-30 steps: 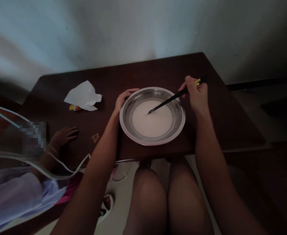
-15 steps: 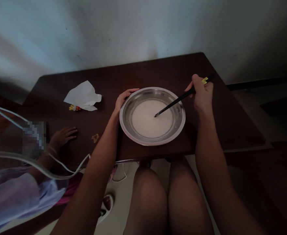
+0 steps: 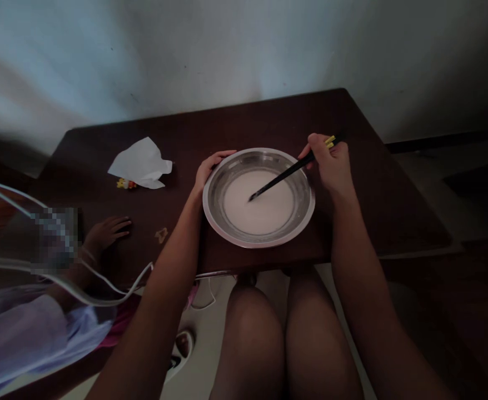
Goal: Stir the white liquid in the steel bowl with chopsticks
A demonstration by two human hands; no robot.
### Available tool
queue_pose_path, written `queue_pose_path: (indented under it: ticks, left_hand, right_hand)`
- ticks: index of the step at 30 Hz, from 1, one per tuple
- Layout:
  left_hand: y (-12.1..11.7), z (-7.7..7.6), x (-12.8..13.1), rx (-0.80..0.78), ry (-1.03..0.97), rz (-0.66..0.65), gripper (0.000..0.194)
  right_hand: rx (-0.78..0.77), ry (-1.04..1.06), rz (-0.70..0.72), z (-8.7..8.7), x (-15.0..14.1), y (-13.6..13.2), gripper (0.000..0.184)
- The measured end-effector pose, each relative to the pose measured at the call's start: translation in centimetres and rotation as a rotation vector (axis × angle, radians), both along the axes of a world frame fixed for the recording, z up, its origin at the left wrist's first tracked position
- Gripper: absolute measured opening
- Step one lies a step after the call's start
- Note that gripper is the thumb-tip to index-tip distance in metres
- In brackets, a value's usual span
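Note:
A wide stainless steel bowl (image 3: 219,226) sits near the front edge of the table, with a smooth milky-white liquid (image 3: 264,215) in its bottom. My left hand (image 3: 209,168) is curled round the bowl's left side, fingers along the outside of the rim. Gripped in my right hand (image 3: 329,162) are black chopsticks (image 3: 283,175) with yellow bands near the top end. They slant down over the bowl's right rim, and their tips touch the liquid left of its middle.
On the dark table (image 3: 394,205), a crumpled white tissue (image 3: 139,161) partly covers a small yellow-and-red item (image 3: 126,183). A small yellowish star-shaped piece (image 3: 161,235) lies left of my forearm. Another person's hand (image 3: 107,230) rests at left, near white cables (image 3: 102,278). A wall stands behind.
My right hand has moved left and slightly down, carrying the chopstick tips leftward through the liquid. My left hand and the bowl have stayed in place.

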State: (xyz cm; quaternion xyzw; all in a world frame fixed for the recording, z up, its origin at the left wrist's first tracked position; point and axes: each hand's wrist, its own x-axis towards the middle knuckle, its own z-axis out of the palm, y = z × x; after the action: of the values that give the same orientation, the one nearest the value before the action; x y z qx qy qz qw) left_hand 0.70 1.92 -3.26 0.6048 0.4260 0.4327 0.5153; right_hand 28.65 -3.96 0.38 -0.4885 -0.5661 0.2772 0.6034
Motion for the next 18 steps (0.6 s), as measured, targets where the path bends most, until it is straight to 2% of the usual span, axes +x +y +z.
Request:
queue_pose_path:
  ticks: [4, 9, 15, 18]
  left_hand:
    - [0.00, -0.07, -0.06, -0.006, 0.001, 0.002, 0.036]
    - [-0.08, 0.04, -0.02, -0.016, -0.008, -0.007, 0.036]
    - [-0.02, -0.06, -0.13, -0.011, -0.005, -0.009, 0.037]
    - [0.07, -0.12, -0.08, -0.023, -0.012, -0.005, 0.037]
  right_hand:
    - [0.042, 0.069, -0.120, -0.25, 0.42, 0.22, 0.052]
    - [-0.027, -0.002, 0.028, 0.03, 0.04, -0.12, 0.051]
    - [0.027, 0.051, -0.100, 0.06, 0.34, 0.11, 0.055]
    - [-0.021, 0.011, -0.003, 0.06, 0.15, -0.04, 0.054]
